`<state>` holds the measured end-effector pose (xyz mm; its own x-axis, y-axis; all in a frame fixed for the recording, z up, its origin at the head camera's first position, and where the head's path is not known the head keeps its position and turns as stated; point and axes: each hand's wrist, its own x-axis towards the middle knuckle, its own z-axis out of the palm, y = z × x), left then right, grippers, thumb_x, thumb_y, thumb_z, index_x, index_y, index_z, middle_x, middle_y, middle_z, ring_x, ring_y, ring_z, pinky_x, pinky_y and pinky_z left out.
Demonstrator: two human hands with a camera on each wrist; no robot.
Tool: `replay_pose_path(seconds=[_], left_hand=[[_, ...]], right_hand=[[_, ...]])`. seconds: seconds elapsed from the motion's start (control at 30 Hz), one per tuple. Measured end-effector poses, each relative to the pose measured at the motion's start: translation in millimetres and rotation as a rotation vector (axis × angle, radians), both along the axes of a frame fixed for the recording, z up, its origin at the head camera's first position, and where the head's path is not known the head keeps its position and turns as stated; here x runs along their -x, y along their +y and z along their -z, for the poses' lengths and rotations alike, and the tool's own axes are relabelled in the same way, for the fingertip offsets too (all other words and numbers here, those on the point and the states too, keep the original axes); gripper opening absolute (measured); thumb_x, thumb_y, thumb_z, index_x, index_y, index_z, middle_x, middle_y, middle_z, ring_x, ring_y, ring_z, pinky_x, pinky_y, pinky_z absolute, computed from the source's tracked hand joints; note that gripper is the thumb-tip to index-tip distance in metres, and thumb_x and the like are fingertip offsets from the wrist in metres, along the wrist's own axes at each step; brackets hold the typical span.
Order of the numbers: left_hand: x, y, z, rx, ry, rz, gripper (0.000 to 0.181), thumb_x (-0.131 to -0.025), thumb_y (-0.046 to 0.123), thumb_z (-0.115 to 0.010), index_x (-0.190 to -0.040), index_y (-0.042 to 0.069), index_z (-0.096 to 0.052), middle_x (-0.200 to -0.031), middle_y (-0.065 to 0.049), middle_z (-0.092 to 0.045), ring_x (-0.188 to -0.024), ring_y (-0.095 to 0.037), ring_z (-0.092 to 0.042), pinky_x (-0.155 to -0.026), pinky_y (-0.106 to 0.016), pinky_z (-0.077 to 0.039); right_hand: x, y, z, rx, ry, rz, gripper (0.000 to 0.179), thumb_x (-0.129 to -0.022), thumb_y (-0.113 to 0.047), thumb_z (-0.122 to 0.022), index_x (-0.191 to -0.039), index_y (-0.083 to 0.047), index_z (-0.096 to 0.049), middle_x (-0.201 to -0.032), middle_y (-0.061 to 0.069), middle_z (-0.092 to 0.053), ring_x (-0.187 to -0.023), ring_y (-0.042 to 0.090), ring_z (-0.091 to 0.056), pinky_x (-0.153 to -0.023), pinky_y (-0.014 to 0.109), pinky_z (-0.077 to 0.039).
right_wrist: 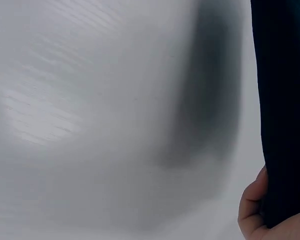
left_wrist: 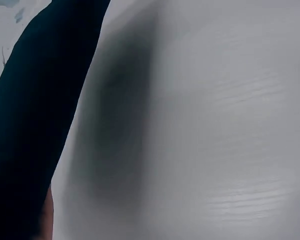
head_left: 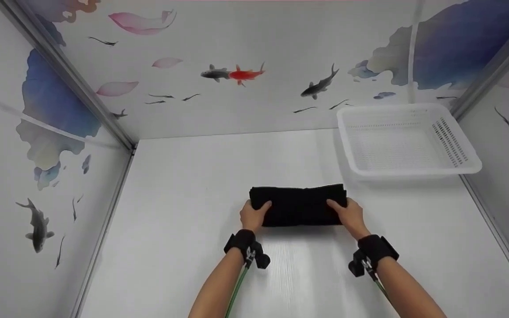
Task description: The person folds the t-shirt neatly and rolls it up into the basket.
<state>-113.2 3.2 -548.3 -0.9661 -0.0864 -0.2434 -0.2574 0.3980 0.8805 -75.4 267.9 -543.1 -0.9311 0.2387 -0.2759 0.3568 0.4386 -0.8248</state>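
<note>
A black cloth (head_left: 301,206), folded into a flat rectangle, is held up off the white table, and its shadow falls on the surface in both wrist views. My left hand (head_left: 253,216) grips its left end, with the thumb on the near face and the fingers behind. At the opposite end my right hand (head_left: 352,216) pinches the cloth in the same way. Curled fingers (right_wrist: 252,207) show round the edge in the right wrist view. In the left wrist view the cloth (left_wrist: 40,100) hides most of the hand. What kind of cloth item it is, I cannot tell.
A white plastic basket (head_left: 409,172) with slotted sides stands at the back right of the white table (head_left: 170,247). Panels printed with fish and petals (head_left: 237,106) enclose the table at the back, left and right. A green cable (head_left: 237,289) runs from each wrist strap.
</note>
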Motion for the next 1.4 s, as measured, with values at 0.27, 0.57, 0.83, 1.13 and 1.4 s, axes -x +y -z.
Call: replay_pose_path(seconds=[0.27,0.57,0.83,1.13,1.4], left_hand=[[18.4,21.1,-41.1,-0.052,0.123,0.023,0.059,-0.089,0.034,-0.069,-0.125,-0.010,-0.055,-0.120,-0.025,-0.061,-0.111,-0.036,-0.060,-0.093,-0.043,-0.049],[37.7,62.3,-72.8,-0.042,0.194,0.127,0.055,-0.090,0.039,-0.068,-0.118,-0.008,-0.060,-0.108,-0.019,-0.066,-0.097,-0.030,-0.065,-0.083,-0.037,-0.053],[50.6,98.8,-92.4,-0.023,0.169,0.183,0.059,-0.091,0.041,-0.066,-0.122,-0.009,-0.059,-0.113,-0.021,-0.066,-0.102,-0.029,-0.064,-0.085,-0.034,-0.052],[59.0,120.8,-100.1,-0.003,0.141,0.211,0.049,-0.094,0.033,-0.064,-0.119,-0.009,-0.061,-0.111,-0.019,-0.066,-0.099,-0.027,-0.065,-0.083,-0.033,-0.053],[53.3,130.4,-102.6,0.008,0.006,0.263,0.054,-0.098,0.022,-0.057,-0.138,-0.011,-0.044,-0.138,-0.025,-0.050,-0.125,-0.035,-0.052,-0.100,-0.040,-0.046]], right_hand=[[8.3,23.0,-50.7,-0.064,0.096,0.077,0.063,-0.095,-0.042,-0.059,-0.121,0.014,-0.053,-0.123,0.034,-0.056,-0.107,0.038,-0.055,-0.092,0.044,-0.044],[14.8,67.9,-88.4,-0.130,0.159,0.143,0.064,-0.093,-0.049,-0.059,-0.114,0.012,-0.057,-0.113,0.028,-0.059,-0.092,0.028,-0.053,-0.078,0.030,-0.043],[23.8,105.1,-99.7,-0.138,0.137,0.193,0.062,-0.093,-0.055,-0.056,-0.103,0.006,-0.055,-0.102,0.018,-0.056,-0.083,0.021,-0.049,-0.073,0.028,-0.043],[37.4,129.5,-100.4,-0.095,0.112,0.158,0.087,-0.095,-0.055,-0.050,-0.137,0.020,-0.037,-0.142,0.039,-0.036,-0.125,0.045,-0.040,-0.105,0.053,-0.035],[36.9,139.8,-90.0,-0.115,0.102,0.125,0.085,-0.098,-0.053,-0.046,-0.136,0.022,-0.036,-0.140,0.041,-0.036,-0.125,0.047,-0.040,-0.104,0.054,-0.035]])
